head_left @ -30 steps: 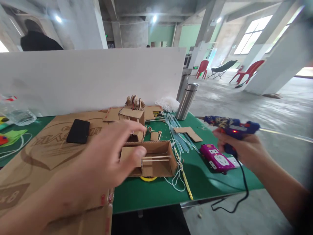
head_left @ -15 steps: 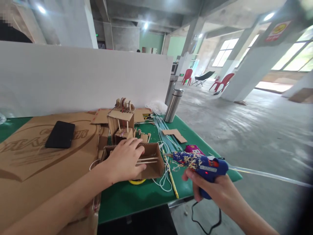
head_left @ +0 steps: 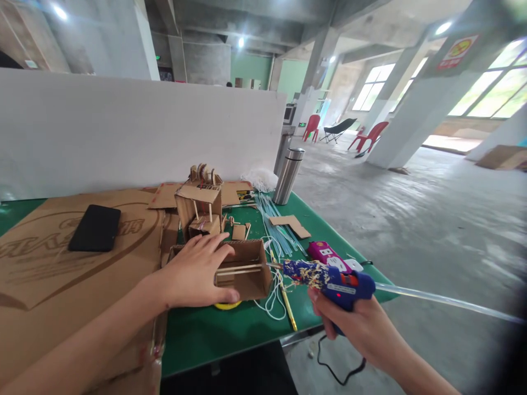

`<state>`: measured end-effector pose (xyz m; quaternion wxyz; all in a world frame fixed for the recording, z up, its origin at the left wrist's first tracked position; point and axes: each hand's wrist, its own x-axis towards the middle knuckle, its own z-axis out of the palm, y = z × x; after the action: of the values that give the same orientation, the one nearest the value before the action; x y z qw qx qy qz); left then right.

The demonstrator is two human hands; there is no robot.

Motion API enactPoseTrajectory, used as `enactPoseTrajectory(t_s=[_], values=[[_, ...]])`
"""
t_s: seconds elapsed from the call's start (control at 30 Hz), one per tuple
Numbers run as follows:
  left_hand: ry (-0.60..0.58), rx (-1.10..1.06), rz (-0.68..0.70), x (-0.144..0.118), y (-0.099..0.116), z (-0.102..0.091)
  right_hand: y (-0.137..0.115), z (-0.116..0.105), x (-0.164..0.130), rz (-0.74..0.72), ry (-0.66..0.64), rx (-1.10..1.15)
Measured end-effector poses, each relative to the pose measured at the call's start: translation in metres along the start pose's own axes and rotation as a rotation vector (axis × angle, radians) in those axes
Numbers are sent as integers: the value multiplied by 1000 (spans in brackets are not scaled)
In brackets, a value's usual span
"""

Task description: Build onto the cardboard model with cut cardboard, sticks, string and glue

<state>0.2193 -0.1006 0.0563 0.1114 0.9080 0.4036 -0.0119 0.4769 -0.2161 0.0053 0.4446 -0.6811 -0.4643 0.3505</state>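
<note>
The left hand [head_left: 197, 271] is covering the cardboard box [head_left: 242, 269], grip flat; the right hand [head_left: 349, 323] is clamping the glue gun [head_left: 329, 277], hiding its handle.

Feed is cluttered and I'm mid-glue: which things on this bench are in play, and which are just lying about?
In play: left hand on the open cardboard box; right hand holding the blue glue gun.
Lying about: black phone, steel flask, pink power strip, cardboard tower model, clear glue sticks.

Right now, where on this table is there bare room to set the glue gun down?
Bare green mat along the near edge, in front of the cardboard box the left hand steadies. Crowded: around the power strip, glue sticks and cords right of the box, by the right hand's glue gun.
</note>
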Motion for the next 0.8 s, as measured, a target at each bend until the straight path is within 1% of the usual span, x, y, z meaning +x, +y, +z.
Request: enactPoseTrajectory(t_s=[0.1, 0.2, 0.3, 0.33, 0.43, 0.5, 0.63, 0.73, 0.8], values=[[-14, -23, -18, -15, -15, -3, -2, -5, 0, 0, -29, -37], [1, -47, -90, -35, -38, -4, -6, -10, -2, -9, -58, -34], [74, -96, -130, -53, -62, -3, -10, -14, -3, -1, -61, 32], [69, -118, -155, -57, -69, -2, -10, -15, -4, 0, -63, 53], [-15, -215, -223, -62, -84, -1, -8, -15, -5, -20, -97, 89], [-31, -264, -230, -61, -87, 0, -6, -14, -6, -30, -118, 117], [43, -286, -174, -60, -82, -3, -6, -16, -6, -32, -148, 146], [82, -286, -142, -63, -74, -14, -7, -20, -5, -24, -171, 138], [97, -274, -130, -65, -68, -27, -7, -22, -3, -30, -183, 144]])
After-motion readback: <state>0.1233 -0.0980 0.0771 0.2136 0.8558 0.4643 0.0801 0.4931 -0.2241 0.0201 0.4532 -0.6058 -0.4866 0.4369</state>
